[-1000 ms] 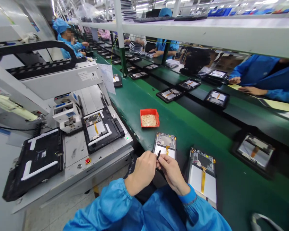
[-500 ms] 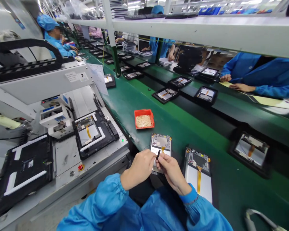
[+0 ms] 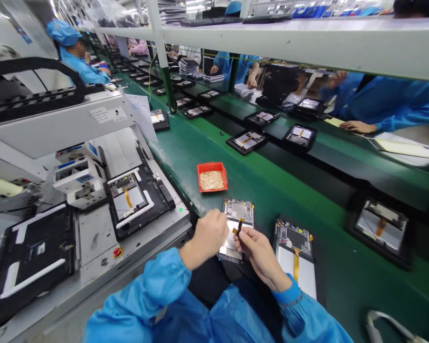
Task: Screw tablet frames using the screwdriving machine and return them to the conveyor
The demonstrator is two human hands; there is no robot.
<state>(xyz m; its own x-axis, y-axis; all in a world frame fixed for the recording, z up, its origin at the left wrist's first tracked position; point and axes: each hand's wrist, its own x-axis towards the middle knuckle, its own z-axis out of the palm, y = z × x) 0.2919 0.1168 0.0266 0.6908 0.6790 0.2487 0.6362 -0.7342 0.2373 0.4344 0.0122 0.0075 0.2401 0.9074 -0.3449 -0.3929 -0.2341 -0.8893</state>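
Handling a small dark strip (image 3: 240, 227) over an opened device (image 3: 238, 209)

Nearest, the small dark strip is pinched between the thumb and fingers of the right hand (image 3: 254, 247) and is held above the pale part of the opened device. Just to its left, the left hand (image 3: 206, 238) is raised with bent fingers; it is blurred, and whether anything is gripped by it cannot be told. Gold-coloured film shows beside the strip, though to which part it is joined cannot be made out. The opened device is set at the near edge of the green worktop (image 3: 178, 143), its circuit board towards the far end.

The step in hand is judged to be the handling of the strip at the device; for the next move, a steady pinch seems to be called for, with the exposed board kept from being knocked.

To the right, a second opened device (image 3: 305, 271) is laid apart. Beyond the hands, pale flat pieces (image 3: 211, 180) are held in a red tray (image 3: 212, 166). At left, another device (image 3: 127, 199) is seated in a black fixture (image 3: 153, 183) on a machine (image 3: 71, 114). Farther off, more devices (image 3: 382, 228) are spread along the line. Beyond them, a co-worker's hand (image 3: 359, 126) is rested by a yellowish sheet (image 3: 396, 146), below a white shelf (image 3: 289, 40).
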